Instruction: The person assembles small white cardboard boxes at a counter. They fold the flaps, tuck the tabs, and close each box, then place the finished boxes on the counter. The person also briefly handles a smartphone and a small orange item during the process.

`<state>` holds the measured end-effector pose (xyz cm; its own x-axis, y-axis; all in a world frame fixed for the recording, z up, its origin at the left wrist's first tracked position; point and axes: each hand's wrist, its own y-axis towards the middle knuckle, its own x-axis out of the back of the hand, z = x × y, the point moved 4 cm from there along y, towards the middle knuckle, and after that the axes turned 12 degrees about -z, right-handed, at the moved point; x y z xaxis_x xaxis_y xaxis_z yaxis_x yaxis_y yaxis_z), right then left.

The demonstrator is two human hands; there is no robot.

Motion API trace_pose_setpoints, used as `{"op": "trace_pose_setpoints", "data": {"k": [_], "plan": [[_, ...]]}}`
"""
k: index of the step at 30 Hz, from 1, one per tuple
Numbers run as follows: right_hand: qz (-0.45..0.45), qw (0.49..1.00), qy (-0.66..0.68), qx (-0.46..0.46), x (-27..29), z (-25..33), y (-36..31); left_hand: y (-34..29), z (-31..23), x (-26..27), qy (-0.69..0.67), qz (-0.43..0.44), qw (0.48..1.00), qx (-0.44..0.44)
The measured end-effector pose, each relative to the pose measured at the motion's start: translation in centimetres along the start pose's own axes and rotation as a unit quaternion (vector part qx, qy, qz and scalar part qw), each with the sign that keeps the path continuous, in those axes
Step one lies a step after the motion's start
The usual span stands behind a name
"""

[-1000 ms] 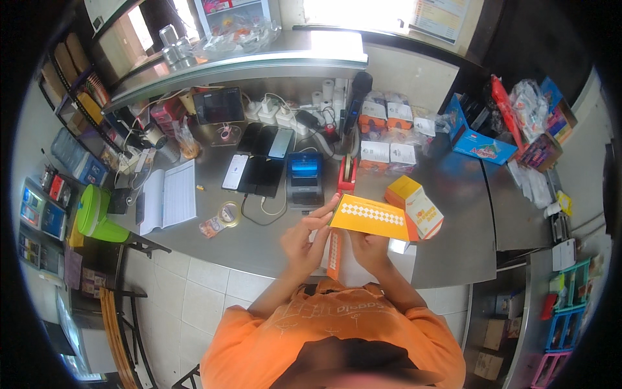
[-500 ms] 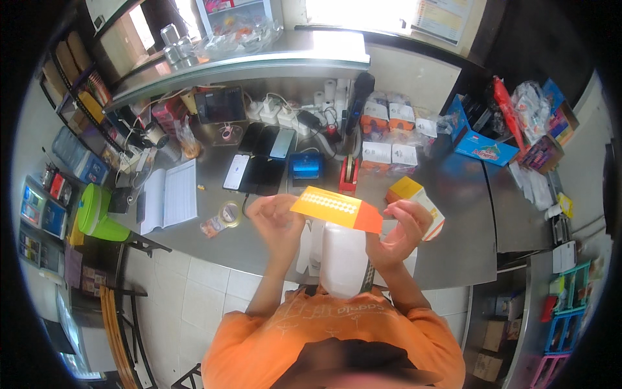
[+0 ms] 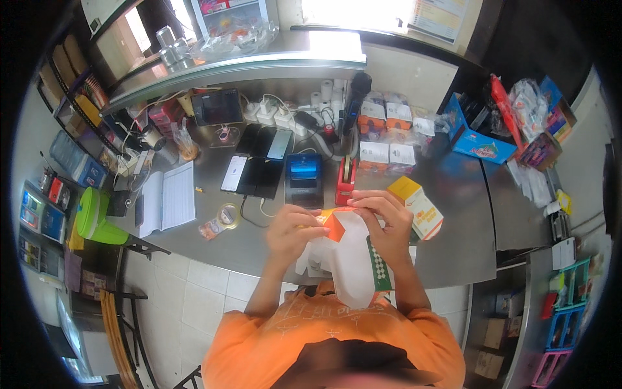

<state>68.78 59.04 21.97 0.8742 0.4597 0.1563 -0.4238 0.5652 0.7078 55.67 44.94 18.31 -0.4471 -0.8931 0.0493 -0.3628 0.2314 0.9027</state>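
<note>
In front of my body I hold a partly folded cardboard food box point(image 3: 350, 275), its plain white inside turned up and a green checked strip along its right side. My left hand point(image 3: 290, 235) pinches the orange and yellow end flap point(image 3: 334, 228), which is bent at an angle. The fingers of my right hand point(image 3: 383, 223) grip the same end at its top edge, the thumb pressed on the white panel. Just right of that hand a yellow and white box point(image 3: 419, 206) stands on the steel counter. White card pieces point(image 3: 314, 256) lie partly hidden beneath the held box.
A red tape dispenser point(image 3: 346, 180) and a black printer point(image 3: 304, 180) stand just beyond my hands. Several phones point(image 3: 264, 159) lie left of them. A tape roll point(image 3: 227, 216) and an open notebook point(image 3: 168, 198) are at the left. Stacked wrapped boxes point(image 3: 387, 133) stand behind.
Both hands have drawn closer together. The flap, stretched out flat between them before, is now bent, its orange end folded toward my left hand. The white panel has tilted, showing more green.
</note>
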Motion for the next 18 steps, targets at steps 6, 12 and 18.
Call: {"op": "trace_pose_setpoints", "data": {"k": [6, 12, 18], "plan": [[0.066, 0.991, 0.098, -0.066, -1.4, -0.1, -1.0, 0.0, -0.9, -0.5, 0.073, -0.006, 0.995, -0.071], [0.093, 0.982, 0.125, -0.110, -1.6, -0.3, -1.5, 0.2, -1.2, -0.4, 0.076, -0.042, 0.993, -0.084], [0.102, 0.993, 0.063, 0.010, -2.2, 0.1, -2.0, -0.5, -0.3, 0.1, 0.064, -0.059, 0.995, -0.054]]}}
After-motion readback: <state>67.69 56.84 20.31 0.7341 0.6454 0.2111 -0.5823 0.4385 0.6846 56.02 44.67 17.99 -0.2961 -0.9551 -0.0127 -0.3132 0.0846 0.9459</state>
